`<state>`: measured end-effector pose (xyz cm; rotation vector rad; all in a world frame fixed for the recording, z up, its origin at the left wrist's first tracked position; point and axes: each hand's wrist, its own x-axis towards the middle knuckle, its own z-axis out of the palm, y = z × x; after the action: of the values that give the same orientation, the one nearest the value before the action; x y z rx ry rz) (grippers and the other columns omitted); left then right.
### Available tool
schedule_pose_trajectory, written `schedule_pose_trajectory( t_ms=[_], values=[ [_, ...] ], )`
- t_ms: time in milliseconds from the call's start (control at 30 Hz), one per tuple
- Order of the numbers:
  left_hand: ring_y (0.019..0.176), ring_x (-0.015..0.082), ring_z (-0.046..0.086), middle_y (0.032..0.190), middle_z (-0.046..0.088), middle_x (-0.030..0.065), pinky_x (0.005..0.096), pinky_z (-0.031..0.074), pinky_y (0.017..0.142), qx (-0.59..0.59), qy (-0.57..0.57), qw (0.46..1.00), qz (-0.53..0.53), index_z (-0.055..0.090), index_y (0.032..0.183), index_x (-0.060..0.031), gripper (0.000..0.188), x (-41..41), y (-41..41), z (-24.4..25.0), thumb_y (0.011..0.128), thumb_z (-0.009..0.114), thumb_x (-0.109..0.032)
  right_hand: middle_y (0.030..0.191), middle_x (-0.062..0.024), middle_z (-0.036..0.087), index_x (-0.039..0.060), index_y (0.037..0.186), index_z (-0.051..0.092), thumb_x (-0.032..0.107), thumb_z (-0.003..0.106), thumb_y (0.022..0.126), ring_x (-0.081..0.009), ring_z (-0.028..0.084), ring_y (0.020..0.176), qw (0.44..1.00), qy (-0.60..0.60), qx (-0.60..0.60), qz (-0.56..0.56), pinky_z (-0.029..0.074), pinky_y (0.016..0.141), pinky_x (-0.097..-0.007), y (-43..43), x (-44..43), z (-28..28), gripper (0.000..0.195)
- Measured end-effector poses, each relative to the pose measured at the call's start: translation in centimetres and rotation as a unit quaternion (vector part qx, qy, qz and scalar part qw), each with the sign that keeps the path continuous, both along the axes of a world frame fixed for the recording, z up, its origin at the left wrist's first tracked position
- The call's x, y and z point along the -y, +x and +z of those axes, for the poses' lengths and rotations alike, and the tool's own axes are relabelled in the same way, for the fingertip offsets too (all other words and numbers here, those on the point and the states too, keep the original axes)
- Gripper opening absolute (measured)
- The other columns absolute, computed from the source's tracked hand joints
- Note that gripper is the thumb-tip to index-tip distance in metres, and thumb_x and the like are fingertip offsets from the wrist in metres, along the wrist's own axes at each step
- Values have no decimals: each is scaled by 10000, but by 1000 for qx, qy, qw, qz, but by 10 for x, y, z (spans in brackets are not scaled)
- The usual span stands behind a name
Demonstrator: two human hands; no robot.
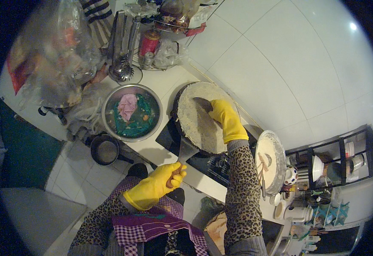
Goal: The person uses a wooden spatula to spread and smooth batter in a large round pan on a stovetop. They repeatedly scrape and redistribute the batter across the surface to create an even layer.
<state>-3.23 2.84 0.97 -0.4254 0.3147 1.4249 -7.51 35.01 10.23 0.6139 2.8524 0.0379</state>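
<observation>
A yellow rubber glove covers each hand. My left hand (160, 182) is closed around the wooden handle of a metal spatula (186, 151), whose blade lies at the near edge of the round pan. My right hand (226, 116) is over the pan and holds a dark, flat scraper (201, 104) against a thin layer of pale batter (202, 128); its fingers are partly hidden. The batter covers the round griddle pan, which stands on a black cooktop (208, 166).
Left of the pan stands a steel basin (104, 112) with water and cloths. A bowl of batter (269, 160) with a utensil stands at the right, near a black rack (343, 160). A small saucepan (106, 152) is below the basin. Plastic bags (61, 64) fill the upper left.
</observation>
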Motion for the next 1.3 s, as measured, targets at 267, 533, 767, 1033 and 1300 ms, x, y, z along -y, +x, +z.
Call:
schedule_pose_trajectory(
  t_ms=[267, 533, 767, 1033, 1300],
  values=[
    [516, 89, 427, 827, 574, 99, 190, 327, 403, -28, 14, 999, 20, 558, 987, -12, 247, -2, 8, -1, 984, 517, -255, 985, -193, 676, 77, 987, 685, 187, 665, 723, -376, 638, 954, 997, -41, -9, 59, 514, 807, -426, 27, 15, -1, 287],
    [499, 89, 427, 794, 565, 116, 188, 326, 380, -56, -35, 996, 53, 533, 975, 14, 236, -3, 20, 26, 985, 500, -220, 983, -188, 677, 100, 1002, 695, 175, 656, 730, -375, 642, 944, 996, -16, 48, 75, 518, 801, -435, 72, 41, 0, 285],
    [505, 73, 390, 764, 509, 66, 184, 313, 409, -26, -3, 998, 51, 520, 976, 35, 228, -2, 27, 45, 981, 508, -192, 985, -195, 679, 97, 989, 704, 159, 668, 713, -381, 643, 941, 997, -51, 43, 46, 519, 801, -435, 117, 56, 3, 286],
    [538, 89, 407, 781, 530, 76, 197, 336, 455, -271, -90, 954, 92, 528, 1024, 80, 224, -7, 44, 52, 958, 542, -134, 981, -191, 689, 88, 1005, 705, 163, 697, 690, -356, 660, 929, 996, -36, 76, 31, 519, 787, -417, 159, 67, 4, 324],
    [491, 91, 407, 753, 551, 74, 204, 326, 424, -105, -96, 985, 96, 557, 996, 67, 220, -7, 35, 44, 970, 511, -147, 976, -188, 694, 82, 1013, 705, 169, 711, 680, -340, 669, 921, 993, -94, 67, -16, 518, 779, -406, 217, 76, 6, 343]
  ],
)
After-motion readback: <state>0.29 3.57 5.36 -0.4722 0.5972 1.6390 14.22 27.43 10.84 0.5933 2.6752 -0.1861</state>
